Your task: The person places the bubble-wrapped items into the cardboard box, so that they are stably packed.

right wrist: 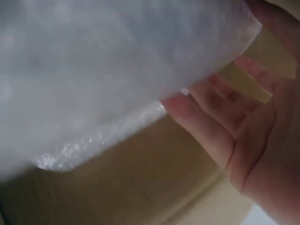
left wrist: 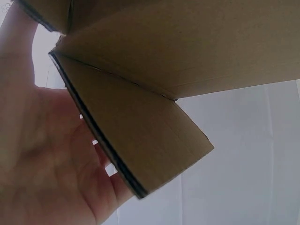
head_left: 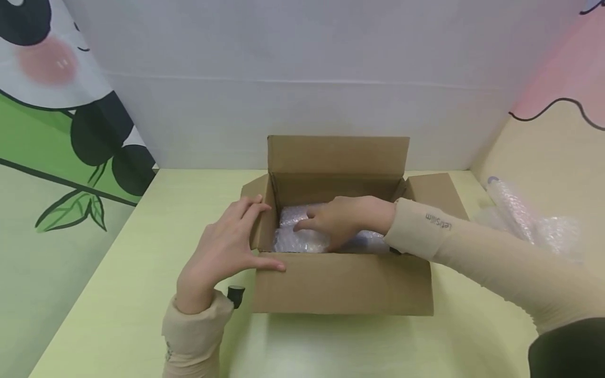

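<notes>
A cardboard box point(head_left: 342, 283) stands on the table with its flaps spread. My left hand point(head_left: 222, 247) holds its left corner, thumb lying across the front flap and fingers against the side flap point(left wrist: 131, 126). Inside the box lie pieces in clear bubble wrap point(head_left: 300, 240); what they contain cannot be made out. Reaching in from the right, my right hand point(head_left: 347, 218) grips a bubble-wrapped piece point(right wrist: 103, 75), with its thumb on one edge and fingers along another in the right wrist view. That view is blurred.
More bubble wrap point(head_left: 515, 210) lies loose at the table's right edge. Behind the box a pale wall point(head_left: 307, 115) rises from the back of the yellowish table point(head_left: 123, 294). Painted panels flank the table on both sides.
</notes>
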Demonstrator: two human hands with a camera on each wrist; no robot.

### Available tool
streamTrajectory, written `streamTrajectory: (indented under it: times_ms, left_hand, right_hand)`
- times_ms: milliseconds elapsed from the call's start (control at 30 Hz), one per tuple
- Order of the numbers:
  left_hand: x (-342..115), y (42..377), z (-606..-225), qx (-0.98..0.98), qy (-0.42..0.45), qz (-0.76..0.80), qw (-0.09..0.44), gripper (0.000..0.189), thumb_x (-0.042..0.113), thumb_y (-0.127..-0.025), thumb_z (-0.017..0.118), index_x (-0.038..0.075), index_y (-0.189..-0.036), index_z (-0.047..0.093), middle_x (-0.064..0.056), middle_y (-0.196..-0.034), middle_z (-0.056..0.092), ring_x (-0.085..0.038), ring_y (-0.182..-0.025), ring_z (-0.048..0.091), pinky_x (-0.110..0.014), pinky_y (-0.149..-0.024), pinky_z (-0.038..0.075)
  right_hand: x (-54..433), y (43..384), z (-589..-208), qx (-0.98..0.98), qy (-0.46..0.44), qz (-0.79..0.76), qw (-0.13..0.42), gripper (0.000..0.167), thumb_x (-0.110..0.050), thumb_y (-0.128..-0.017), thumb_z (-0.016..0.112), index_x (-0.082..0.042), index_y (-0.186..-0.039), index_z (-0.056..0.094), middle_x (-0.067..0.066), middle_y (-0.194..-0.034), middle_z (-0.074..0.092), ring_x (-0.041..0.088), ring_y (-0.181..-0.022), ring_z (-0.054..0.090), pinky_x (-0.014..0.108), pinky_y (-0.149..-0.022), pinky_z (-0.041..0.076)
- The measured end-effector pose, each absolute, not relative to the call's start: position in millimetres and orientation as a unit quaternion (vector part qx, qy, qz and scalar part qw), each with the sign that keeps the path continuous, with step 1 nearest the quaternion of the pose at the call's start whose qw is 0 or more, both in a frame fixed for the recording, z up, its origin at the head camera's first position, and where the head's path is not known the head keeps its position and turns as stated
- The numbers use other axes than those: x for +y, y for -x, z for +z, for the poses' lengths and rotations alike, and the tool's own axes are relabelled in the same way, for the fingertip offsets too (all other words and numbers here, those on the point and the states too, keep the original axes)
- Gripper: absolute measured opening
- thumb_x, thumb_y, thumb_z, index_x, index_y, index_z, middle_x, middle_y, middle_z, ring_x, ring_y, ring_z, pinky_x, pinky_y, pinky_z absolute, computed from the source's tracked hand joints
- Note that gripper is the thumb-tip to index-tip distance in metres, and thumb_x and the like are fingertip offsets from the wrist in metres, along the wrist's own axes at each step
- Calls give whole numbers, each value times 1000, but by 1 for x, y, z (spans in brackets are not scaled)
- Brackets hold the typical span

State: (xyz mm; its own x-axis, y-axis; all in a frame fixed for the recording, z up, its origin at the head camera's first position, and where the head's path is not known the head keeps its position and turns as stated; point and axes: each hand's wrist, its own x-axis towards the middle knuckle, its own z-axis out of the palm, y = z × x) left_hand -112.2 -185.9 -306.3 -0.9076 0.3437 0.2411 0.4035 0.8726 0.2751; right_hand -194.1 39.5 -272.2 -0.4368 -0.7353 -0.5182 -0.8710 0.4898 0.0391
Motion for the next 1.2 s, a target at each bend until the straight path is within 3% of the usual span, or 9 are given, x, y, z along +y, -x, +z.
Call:
streamTrajectory:
  times_ms: [133, 267, 400, 667, 900, 1200]
  left_hand:
    - [-184, 112, -307, -963, 195, -162, 90, 105, 74, -51, 79, 14, -132, 50, -7, -143, 44, -26, -127, 48, -46, -64, 54]
    - [-184, 113, -307, -963, 197, -161, 89, 106, 76, -51, 78, 14, -132, 50, -7, -144, 44, -25, -127, 48, -45, -65, 55]
    - [-183, 113, -308, -963, 198, -159, 92, 106, 76, -50, 77, 13, -132, 50, -7, -143, 45, -25, -127, 48, -45, -65, 55]
    - [-182, 111, -307, -963, 196, -159, 95, 106, 76, -50, 77, 14, -132, 51, -7, -143, 45, -25, -128, 48, -45, -66, 55]
    - [-182, 111, -307, -963, 197, -158, 96, 107, 77, -49, 77, 13, -132, 51, -7, -142, 45, -25, -126, 49, -44, -65, 55]
    - [-184, 111, -306, -964, 194, -156, 96, 108, 77, -49, 77, 13, -132, 50, -8, -143, 45, -26, -128, 47, -44, -67, 55]
  right_hand:
    - [40, 195, -283, 828, 486, 146, 237, 66, -24, -90, 66, -29, -148, 34, 6, -140, 49, 21, -115, 59, 42, -89, 52]
    - [40, 195, -291, 825, 482, 134, 261, 64, -9, -92, 58, -27, -148, 34, 8, -147, 46, 23, -125, 55, 39, -97, 48]
    - [40, 196, -296, 824, 482, 122, 272, 61, -8, -93, 55, -28, -147, 35, 7, -149, 44, 22, -131, 50, 40, -99, 48]
    - [41, 205, -303, 820, 480, 76, 302, 76, -3, -86, 65, -24, -150, 31, 4, -143, 50, 16, -106, 58, 29, -76, 48]
    - [46, 213, -306, 811, 485, 8, 327, 76, -11, -85, 71, -20, -150, 33, 5, -117, 63, 18, -107, 60, 33, -87, 50]
    - [49, 222, -305, 800, 490, -47, 343, 77, -14, -85, 72, -18, -151, 33, 9, -121, 62, 22, -107, 62, 34, -92, 50]
